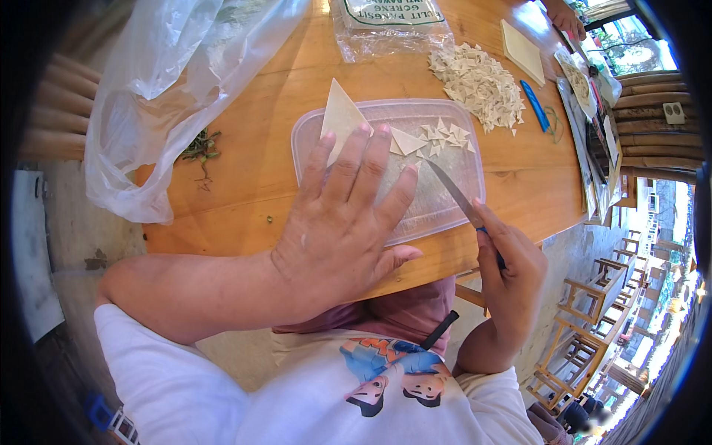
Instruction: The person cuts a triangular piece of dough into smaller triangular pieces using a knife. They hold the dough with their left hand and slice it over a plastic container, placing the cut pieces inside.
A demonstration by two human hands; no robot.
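Note:
My left hand (345, 206) is spread palm down over a translucent plastic lid (439, 200), its fingertips at a stack of pale wrapper dough (342, 111) whose pointed end sticks out past the lid's far edge. A narrower triangle of dough (407, 142) shows just beyond the fingers. In my right hand (512, 267) is a small knife (453, 192), its dark handle in my grip and its tip low over the lid. Small cut triangles (445, 136) lie at the lid's far right. How many layers the dough has is hidden.
A heap of cut dough pieces (481, 83) lies on the wooden table (239, 222), near a folded dough sheet (523, 53) and a blue strip (535, 105). A clear packet (392, 28), a plastic bag (183, 83) and green sprigs (203, 146) are around. Another person's hand (564, 16) is at far right.

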